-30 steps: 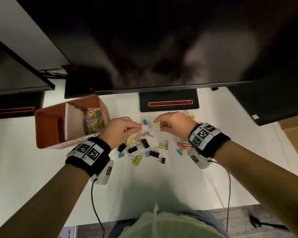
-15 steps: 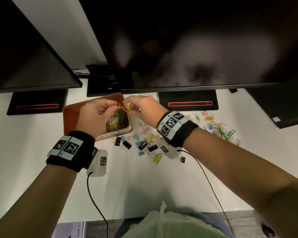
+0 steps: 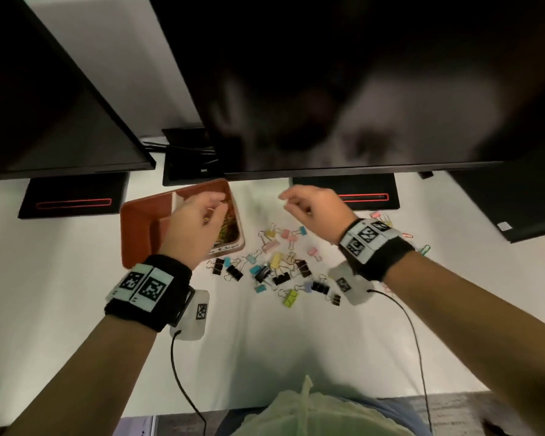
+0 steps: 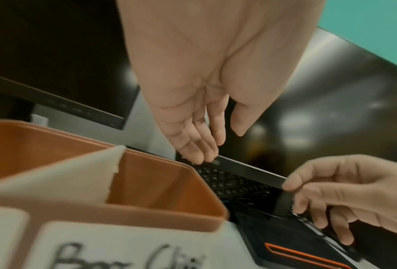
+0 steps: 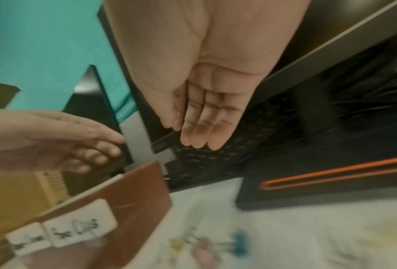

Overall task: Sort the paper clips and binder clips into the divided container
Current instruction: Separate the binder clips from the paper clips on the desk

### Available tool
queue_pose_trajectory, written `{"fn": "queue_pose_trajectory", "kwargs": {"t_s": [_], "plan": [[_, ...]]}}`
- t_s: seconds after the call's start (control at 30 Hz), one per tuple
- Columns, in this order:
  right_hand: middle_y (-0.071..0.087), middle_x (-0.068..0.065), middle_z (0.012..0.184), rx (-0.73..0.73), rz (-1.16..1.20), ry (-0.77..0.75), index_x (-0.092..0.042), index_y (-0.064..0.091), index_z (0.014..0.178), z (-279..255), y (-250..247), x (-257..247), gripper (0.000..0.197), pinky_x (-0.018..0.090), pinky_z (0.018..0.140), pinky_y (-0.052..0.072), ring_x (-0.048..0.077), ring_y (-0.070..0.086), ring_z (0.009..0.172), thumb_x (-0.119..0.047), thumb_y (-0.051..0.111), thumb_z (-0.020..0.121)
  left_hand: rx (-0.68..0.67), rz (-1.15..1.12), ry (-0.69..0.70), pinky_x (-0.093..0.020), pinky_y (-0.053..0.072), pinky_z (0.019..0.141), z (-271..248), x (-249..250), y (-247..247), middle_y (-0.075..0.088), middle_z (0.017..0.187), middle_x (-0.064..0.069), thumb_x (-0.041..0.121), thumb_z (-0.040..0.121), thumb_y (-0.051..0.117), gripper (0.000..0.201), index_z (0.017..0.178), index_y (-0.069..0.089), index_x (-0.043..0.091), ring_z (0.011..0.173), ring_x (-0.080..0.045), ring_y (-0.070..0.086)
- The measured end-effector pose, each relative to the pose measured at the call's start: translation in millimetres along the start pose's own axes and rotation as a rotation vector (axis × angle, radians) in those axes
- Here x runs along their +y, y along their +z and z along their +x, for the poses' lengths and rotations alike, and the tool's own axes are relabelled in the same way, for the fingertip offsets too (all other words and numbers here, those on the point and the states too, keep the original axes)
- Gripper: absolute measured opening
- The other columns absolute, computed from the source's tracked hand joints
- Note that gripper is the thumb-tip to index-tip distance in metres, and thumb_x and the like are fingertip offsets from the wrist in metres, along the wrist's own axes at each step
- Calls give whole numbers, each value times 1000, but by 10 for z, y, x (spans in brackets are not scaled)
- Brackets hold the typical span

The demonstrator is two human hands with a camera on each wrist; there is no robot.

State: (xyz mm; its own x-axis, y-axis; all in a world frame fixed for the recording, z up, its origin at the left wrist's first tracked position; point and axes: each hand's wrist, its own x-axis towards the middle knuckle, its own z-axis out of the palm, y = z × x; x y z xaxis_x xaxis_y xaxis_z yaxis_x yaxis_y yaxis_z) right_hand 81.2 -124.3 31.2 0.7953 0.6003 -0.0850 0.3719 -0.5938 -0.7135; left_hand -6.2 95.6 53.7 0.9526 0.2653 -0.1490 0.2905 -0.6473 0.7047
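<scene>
Across the far side, a wide dark monitor (image 3: 359,89) filling the centre and a second monitor (image 3: 51,96) to its left, each over a black stand base (image 3: 73,199) outlined in red. Beneath them, a white tabletop (image 3: 265,357) reaching to the near edge.

On the far left part of it, just near of the monitors, an orange-brown divided container (image 3: 139,234), split by a white divider (image 4: 77,172), with a handwritten label (image 4: 123,251) on its near wall, too blurred to read.

Over the container's right compartment, left hand (image 3: 195,225), palm down, fingers (image 4: 193,142) loosely straightened and released, gripping nothing that shows. Right of the container and apart from it, right hand (image 3: 315,209), raised above the tabletop, fingers (image 5: 202,131) side by side and slack, likewise with nothing visible in them.

Between the two wrists, near of both hands, a scattered heap of binder clips (image 3: 277,265) in black, pink, yellow and blue, lying on the tabletop outside the container.

Inside the right compartment, under the left hand, a tangle of coloured paper clips (image 3: 230,229). Further right, beyond the right wrist and partly hidden by it, a few stray paper clips (image 3: 424,248) on the tabletop. Contents of the left compartment impossible to tell.
</scene>
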Motion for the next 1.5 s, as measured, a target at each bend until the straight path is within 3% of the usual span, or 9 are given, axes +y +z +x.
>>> {"fn": "queue_pose_trajectory", "kwargs": {"t_s": [0.2,0.37,0.5,0.7,1.1,1.23,1.33,1.43,1.5], "plan": [[66,3,102,91,-212,297,-19,63,109,-617,-615,1081,22,26,81,46,14,55,83,-21,59,88,-137,-52,99,-18,48,71,47,522,826,60,102,4,23,88,57,22,110,61,20,84,-9,60],[59,6,119,-26,-265,451,-21,58,118,-872,-875,1614,34,35,98,44,25,56,109,-25,61,85,-315,77,47,-28,48,85,148,831,1606,49,114,0,26,84,62,34,116,57,18,97,-16,56],[54,7,125,-125,-218,474,-18,55,124,-836,-855,1782,42,34,97,45,26,54,111,-27,65,83,-349,267,4,-37,44,96,305,908,1997,46,125,-6,29,81,65,44,121,54,16,112,-25,50],[53,7,122,-159,-174,404,-16,56,121,-685,-704,1822,46,38,96,46,26,53,110,-31,69,79,-322,359,47,-42,48,90,459,919,2303,52,114,-7,27,81,65,34,112,59,13,104,-26,53],[67,8,106,-256,-68,369,-12,62,109,-622,-667,1832,24,26,85,47,21,62,97,-12,61,86,-409,432,78,-40,49,83,440,958,2364,62,94,-6,19,87,58,10,92,64,13,91,-25,59],[67,9,106,-300,-131,324,-12,68,101,-629,-679,1833,18,32,88,51,24,62,97,-12,59,86,-202,240,-23,-38,48,85,425,901,2174,56,98,-7,17,88,56,8,87,62,12,91,-23,55],[61,10,108,-306,-166,280,-10,69,99,-644,-692,1826,17,29,85,47,24,60,96,-10,59,85,-96,179,-173,-22,42,68,442,856,1969,61,93,-7,20,89,55,9,90,58,12,74,-11,51],[65,9,105,-340,-186,237,-10,69,98,-663,-708,1812,17,27,81,45,23,59,96,-8,57,85,-71,150,-249,-19,40,67,450,822,1909,66,89,-5,24,85,63,18,96,59,10,77,-11,53],[67,8,102,-350,-168,229,-10,68,98,-673,-720,1809,17,28,82,48,23,60,93,-8,57,85,-133,129,-292,-9,41,50,439,832,1945,64,88,-2,25,82,66,22,98,59,11,70,-8,53]]}}
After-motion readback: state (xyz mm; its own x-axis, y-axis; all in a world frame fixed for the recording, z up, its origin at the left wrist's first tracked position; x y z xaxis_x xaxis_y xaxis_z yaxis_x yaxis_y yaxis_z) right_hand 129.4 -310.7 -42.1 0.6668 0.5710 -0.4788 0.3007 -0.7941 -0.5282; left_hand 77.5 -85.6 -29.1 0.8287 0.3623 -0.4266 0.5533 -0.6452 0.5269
